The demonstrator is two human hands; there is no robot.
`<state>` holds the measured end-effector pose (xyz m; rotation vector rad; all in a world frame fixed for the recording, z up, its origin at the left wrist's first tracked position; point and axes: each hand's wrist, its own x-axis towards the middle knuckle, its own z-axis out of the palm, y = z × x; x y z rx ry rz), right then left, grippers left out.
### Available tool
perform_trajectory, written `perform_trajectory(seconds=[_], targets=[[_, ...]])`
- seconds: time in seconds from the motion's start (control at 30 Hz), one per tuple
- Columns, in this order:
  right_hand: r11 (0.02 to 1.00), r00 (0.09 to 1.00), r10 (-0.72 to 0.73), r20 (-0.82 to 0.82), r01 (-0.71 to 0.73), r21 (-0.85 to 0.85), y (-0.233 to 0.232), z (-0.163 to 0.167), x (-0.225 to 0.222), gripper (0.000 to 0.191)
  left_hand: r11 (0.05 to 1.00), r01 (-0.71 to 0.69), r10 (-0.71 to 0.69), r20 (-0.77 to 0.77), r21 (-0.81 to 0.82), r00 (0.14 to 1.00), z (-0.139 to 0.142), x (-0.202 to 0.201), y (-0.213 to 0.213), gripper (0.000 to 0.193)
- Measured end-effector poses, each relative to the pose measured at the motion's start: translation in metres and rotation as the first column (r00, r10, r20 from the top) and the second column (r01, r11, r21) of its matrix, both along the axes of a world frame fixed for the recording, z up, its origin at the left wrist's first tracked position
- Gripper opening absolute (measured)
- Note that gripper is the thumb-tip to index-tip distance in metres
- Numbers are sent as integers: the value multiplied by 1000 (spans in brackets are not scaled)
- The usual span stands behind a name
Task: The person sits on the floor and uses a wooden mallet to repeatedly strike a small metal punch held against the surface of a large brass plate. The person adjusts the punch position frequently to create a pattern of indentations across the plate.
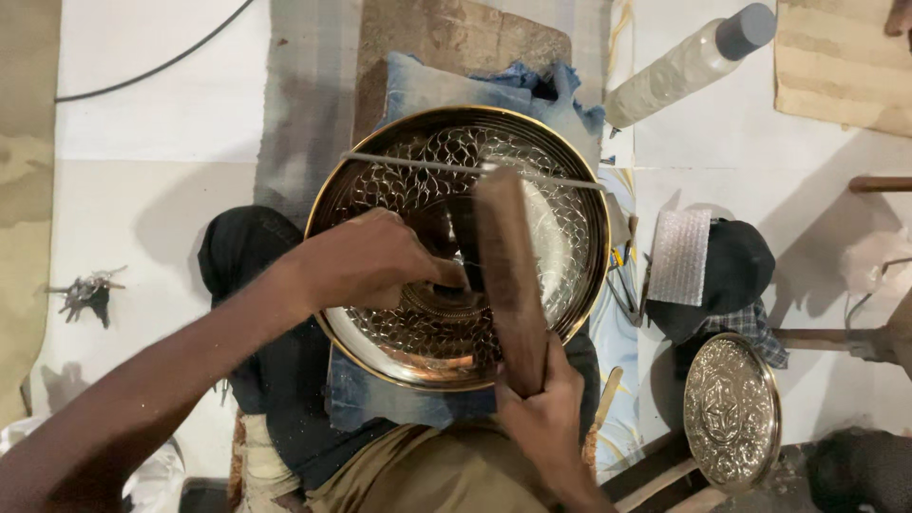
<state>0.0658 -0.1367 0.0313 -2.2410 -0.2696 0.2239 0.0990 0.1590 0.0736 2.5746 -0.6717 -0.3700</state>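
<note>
A round gold-rimmed metal tray (380, 185) with an embossed scale pattern lies on a blue cloth (427, 85) in front of me. My left hand (366, 261) is closed around a small tool whose tip rests near the tray's middle. My right hand (541, 418) grips the lower end of a wooden mallet (508, 261), which stands over the tray's centre and right half. A thin metal rod (418, 164) lies across the tray's upper part.
A smaller engraved round plate (731, 413) leans at the lower right. A plastic bottle (684, 66) lies at the top right. A bunch of keys (85, 293) sits on the floor at left. Dark cloth (736, 271) and bubble wrap (679, 256) lie right of the tray.
</note>
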Motion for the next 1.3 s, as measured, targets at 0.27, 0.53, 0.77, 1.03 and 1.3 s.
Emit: perform_trajectory(seconds=[0.27,0.53,0.77,1.03,1.3], targets=[[994,994,-96,-47,98,53,7,-4,-5,38,996,8,-4,47,-85,999,-1,1,3,78],[989,990,-109,-94,118,91,-5,-1,1,44,864,-181,378,366,-471,850,-11,-13,8,59],[892,964,-265,-10,250,376,-31,-14,-3,50,-59,-140,836,-126,-988,534,-39,-81,-22,23],[883,945,-233,-231,305,357,-35,-37,0,29,-386,-268,791,-466,-883,397,-38,-115,-52,30],[902,984,-139,-113,173,395,-51,-23,48,31,-227,-367,806,-385,-902,449,-23,-110,-73,21]])
